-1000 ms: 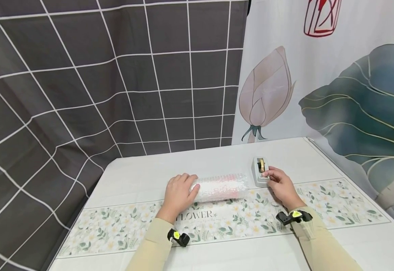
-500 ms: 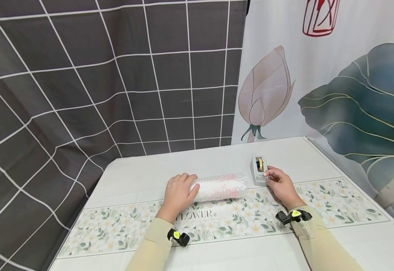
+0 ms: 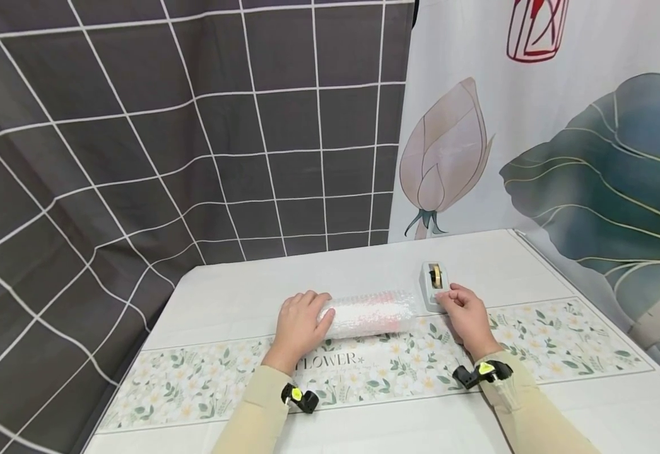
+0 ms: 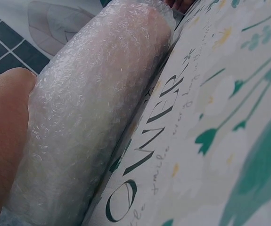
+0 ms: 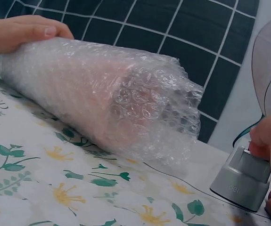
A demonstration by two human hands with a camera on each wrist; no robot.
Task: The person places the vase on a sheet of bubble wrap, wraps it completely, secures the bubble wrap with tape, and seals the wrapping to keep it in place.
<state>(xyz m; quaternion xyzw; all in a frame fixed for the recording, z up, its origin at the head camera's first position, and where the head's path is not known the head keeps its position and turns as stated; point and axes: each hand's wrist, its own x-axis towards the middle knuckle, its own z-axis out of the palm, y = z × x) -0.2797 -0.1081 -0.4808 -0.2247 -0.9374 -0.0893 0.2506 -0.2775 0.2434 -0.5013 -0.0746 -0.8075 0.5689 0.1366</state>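
Observation:
On the table lies a bubble-wrapped cylinder (image 3: 371, 314), pale with pinkish patches showing through. My left hand (image 3: 300, 325) holds its left end, fingers over the top and thumb along the near side. In the right wrist view, the cylinder's far end shows loose, open bubble wrap (image 5: 173, 113). A grey tape dispenser (image 3: 433, 306) with a yellowish tape roll (image 3: 436, 276) stands just right of it. My right hand (image 3: 471, 320) grips the dispenser's front end; in the right wrist view one digit presses its top and another lies low beside it. Whether tape is pinched cannot be made out.
The white table cover (image 3: 262, 287) has a floral band (image 3: 205, 381) with lettering across it. Behind hang a dark grid-patterned curtain (image 3: 290, 170) and a white curtain with a flower-bud print (image 3: 446, 151). The table's right edge runs beside the white curtain.
My right hand has shifted slightly left, from the dispenser's right side onto its front end. The dispenser moved back slightly at first. My left hand and the wrapped cylinder stay put.

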